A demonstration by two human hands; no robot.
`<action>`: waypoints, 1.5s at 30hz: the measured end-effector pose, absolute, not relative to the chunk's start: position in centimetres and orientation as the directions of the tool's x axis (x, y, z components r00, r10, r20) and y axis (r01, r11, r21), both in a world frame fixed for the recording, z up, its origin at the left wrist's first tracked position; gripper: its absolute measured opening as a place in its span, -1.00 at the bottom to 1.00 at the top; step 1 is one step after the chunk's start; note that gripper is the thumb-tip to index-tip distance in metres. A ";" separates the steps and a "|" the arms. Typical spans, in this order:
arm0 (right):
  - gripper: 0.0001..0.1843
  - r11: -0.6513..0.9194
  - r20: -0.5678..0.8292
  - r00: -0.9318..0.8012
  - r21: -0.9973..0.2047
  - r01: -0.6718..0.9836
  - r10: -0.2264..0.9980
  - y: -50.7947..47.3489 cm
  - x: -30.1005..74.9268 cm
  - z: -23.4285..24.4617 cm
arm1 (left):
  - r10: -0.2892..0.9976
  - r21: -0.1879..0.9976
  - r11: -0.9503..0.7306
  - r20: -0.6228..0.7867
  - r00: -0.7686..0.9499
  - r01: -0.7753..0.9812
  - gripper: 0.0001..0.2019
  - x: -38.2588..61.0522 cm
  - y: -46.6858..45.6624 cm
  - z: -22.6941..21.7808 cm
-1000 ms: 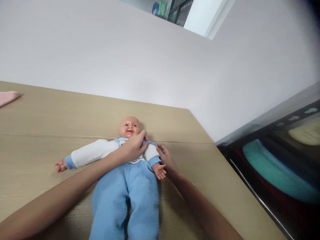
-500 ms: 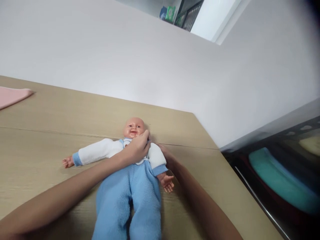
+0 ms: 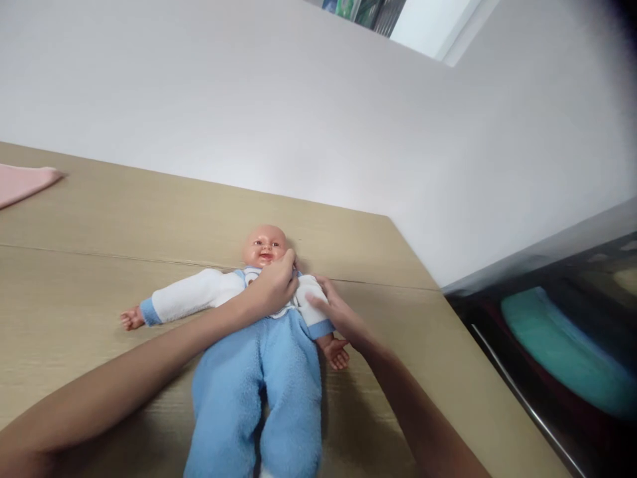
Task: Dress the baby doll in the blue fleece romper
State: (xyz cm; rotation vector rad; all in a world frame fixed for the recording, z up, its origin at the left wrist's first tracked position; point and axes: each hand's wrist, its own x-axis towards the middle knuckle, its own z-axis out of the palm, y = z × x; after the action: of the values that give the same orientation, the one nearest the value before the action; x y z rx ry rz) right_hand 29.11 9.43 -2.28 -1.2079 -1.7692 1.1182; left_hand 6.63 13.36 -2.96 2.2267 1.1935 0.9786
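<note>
One doll (image 3: pixel 271 338) likely steadied by left hand (image 3: pixel 277 284), grip unclear. Sleeve (image 3: pixel 312 316) touched by right hand (image 3: pixel 340 311), digits parted.

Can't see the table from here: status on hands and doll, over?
Left hand at collar, grip unclear; right hand on white sleeve. Doll face up on table. Left forearm crosses over it.

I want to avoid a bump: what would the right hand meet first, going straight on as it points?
Probably the white sleeve beside the right hand; the two seem to touch, though depth there is hard to judge.
</note>
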 end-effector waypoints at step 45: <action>-0.87 0.020 -0.218 -0.587 -0.928 0.371 0.780 19.2 28.3 -2.7 | 0.842 0.542 -0.515 0.467 0.271 0.665 -0.70 -3.0 9.8 -0.3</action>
State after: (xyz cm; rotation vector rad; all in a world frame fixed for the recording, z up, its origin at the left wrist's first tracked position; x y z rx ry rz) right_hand 28.27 19.21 -2.71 -1.1766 -1.9502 1.5874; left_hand -2.99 9.77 -0.29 2.3032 1.3965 1.0781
